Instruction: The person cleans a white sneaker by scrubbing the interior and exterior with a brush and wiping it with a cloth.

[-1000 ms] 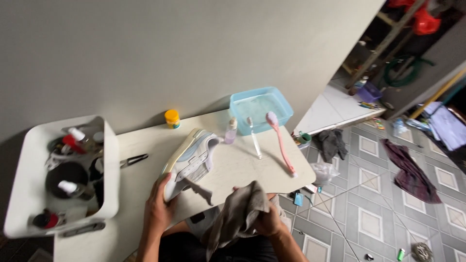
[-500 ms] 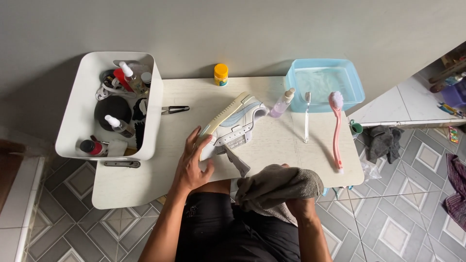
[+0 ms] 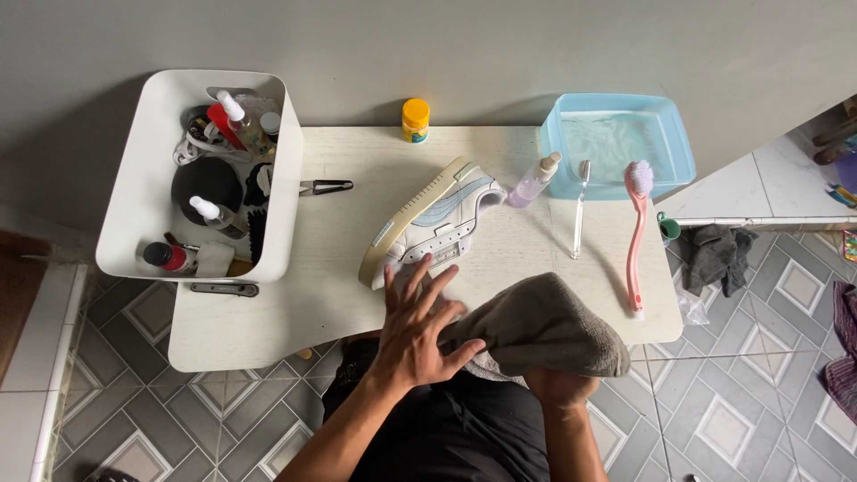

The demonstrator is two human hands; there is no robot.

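Since half a second ago our left hand (image 3: pixel 420 326) has left the shoe (image 3: pixel 433 223), fingers spread, empty; right hand (image 3: pixel 558 388) grips the cloth (image 3: pixel 544 326). Wiping looks unfinished.

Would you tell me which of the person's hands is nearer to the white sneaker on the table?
The left. The left hand lies spread just below the sneaker, fingertips at its near side. The right hand sits farther off, to the lower right, under a grey cloth.

pale table (image 3: pixel 295 321) under sneaker (image 3: pixel 428 223), brushes (image 3: pixel 636 232)
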